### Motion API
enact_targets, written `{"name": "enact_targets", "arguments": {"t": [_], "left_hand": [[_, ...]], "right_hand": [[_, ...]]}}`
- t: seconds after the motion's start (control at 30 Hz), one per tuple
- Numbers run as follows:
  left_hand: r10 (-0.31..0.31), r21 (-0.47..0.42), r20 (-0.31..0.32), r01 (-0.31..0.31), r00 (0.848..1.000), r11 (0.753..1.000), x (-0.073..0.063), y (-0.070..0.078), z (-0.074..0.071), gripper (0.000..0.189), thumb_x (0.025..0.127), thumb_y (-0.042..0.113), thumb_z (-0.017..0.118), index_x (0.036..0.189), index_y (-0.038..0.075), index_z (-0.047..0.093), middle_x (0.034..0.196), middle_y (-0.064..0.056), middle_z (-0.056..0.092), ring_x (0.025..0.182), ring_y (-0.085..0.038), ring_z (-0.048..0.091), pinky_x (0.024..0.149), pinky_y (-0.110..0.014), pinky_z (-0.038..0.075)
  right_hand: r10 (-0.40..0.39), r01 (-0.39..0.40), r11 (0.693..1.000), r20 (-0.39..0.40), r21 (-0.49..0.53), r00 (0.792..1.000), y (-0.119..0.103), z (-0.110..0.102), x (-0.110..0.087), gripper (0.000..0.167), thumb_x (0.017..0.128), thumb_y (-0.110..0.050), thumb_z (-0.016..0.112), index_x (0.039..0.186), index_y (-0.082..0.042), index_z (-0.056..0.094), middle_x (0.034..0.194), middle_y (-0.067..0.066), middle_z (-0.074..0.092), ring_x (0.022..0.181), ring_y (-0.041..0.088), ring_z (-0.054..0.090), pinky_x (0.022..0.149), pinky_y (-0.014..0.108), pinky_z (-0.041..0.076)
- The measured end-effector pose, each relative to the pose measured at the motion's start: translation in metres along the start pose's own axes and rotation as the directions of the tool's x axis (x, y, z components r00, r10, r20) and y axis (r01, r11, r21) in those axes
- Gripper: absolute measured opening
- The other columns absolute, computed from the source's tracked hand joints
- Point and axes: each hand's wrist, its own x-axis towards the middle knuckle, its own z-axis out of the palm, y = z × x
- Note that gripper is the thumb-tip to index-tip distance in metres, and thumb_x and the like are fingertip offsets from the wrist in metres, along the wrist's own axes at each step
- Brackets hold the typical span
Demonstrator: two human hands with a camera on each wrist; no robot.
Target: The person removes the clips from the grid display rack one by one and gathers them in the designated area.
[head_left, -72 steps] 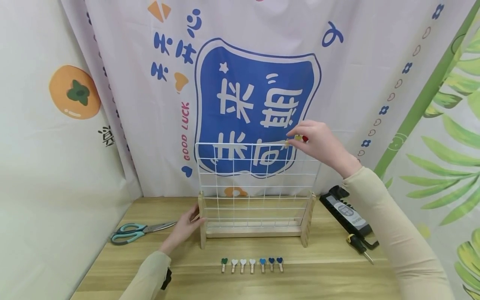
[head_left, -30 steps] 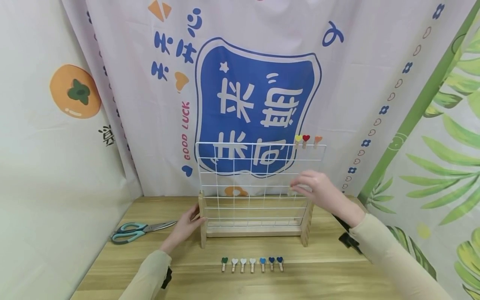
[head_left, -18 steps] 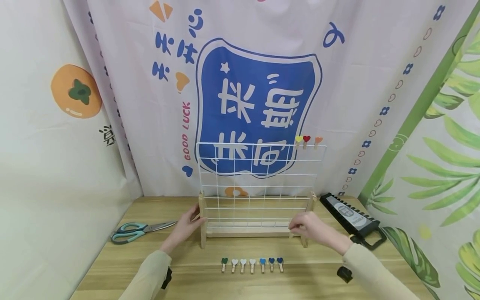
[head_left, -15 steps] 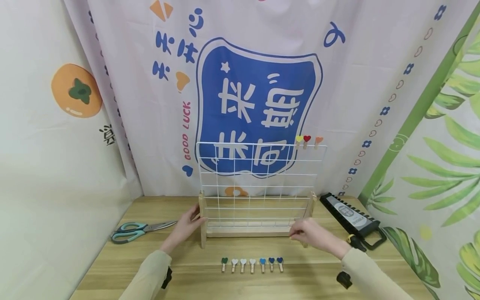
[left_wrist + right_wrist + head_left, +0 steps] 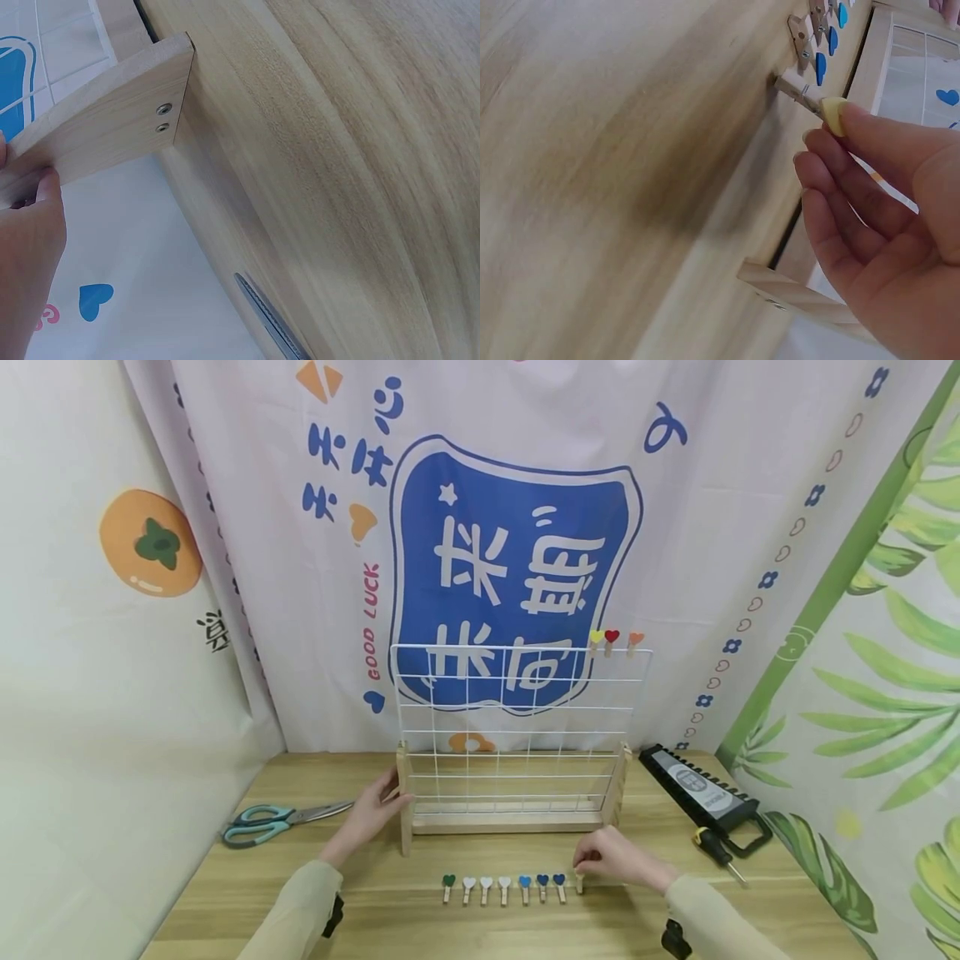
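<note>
Pale yellow is the heart on the wooden clip I am watching from my end, at lower centre of the head view, just beside the right end of a row; the right hand pinches it by the heart, the other fingers curved, and I cannot tell whether its foot touches the table; seven clips already lie there side by side, a green clip, three white clips, a light blue clip and two dark blue clips; counting the pinched one, eight are off the rack, and three are left on its top wire, right of centre: a yellow clip, a red clip, an orange clip; I judge the work well past half, with the pinched clip not yet let go; the left hand grips the rack's left post, thumb and fingers on opposite sides; farther out, I see scissors at lower left, a screwdriver at lower right.
</note>
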Motion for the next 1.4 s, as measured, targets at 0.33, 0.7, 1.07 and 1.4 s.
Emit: {"name": "enact_targets", "arguments": {"t": [0.33,0.7,1.07,1.4], "left_hand": [[0.009,0.006,-0.005,-0.009,1.0,1.0,-0.001,0.0,0.001,0.068,0.096,0.006,0.062,0.15,-0.015,0.025,0.153,-0.036,0.032,0.142,-0.049,0.035,0.114,-0.051,0.04],[0.025,0.017,-0.004,-0.025,1.0,1.0,0.0,0.0,0.0,0.066,0.096,0.004,0.062,0.149,-0.016,0.026,0.151,-0.037,0.034,0.14,-0.05,0.037,0.113,-0.051,0.041],[0.019,0.001,0.004,-0.019,1.0,1.0,0.001,-0.001,0.0,0.067,0.096,0.005,0.062,0.149,-0.015,0.026,0.152,-0.037,0.033,0.142,-0.05,0.035,0.114,-0.052,0.038],[0.014,0.0,0.001,-0.014,1.0,1.0,0.001,-0.001,0.0,0.066,0.097,0.005,0.062,0.149,-0.016,0.026,0.152,-0.038,0.033,0.141,-0.051,0.035,0.114,-0.052,0.04]], "right_hand": [[0.099,-0.103,0.988,0.045,0.112,0.994,0.007,0.009,-0.002,0.011,0.093,-0.017,0.069,0.088,-0.011,0.077,0.083,-0.003,0.076,0.069,-0.012,0.053,0.059,0.011,0.049],[0.172,-0.18,0.97,0.06,0.165,0.983,0.008,0.014,-0.002,0.012,0.093,-0.022,0.069,0.09,-0.013,0.076,0.084,-0.004,0.076,0.07,-0.009,0.054,0.061,0.012,0.047],[0.163,-0.168,0.969,0.041,0.183,0.986,0.014,0.015,-0.006,0.009,0.092,-0.019,0.07,0.09,-0.012,0.076,0.087,-0.002,0.077,0.075,-0.009,0.059,0.065,0.013,0.052],[0.186,-0.185,0.97,0.008,0.159,0.983,0.013,0.006,-0.009,0.009,0.091,-0.019,0.071,0.091,-0.012,0.076,0.088,-0.002,0.077,0.076,-0.007,0.061,0.067,0.014,0.054]]}}
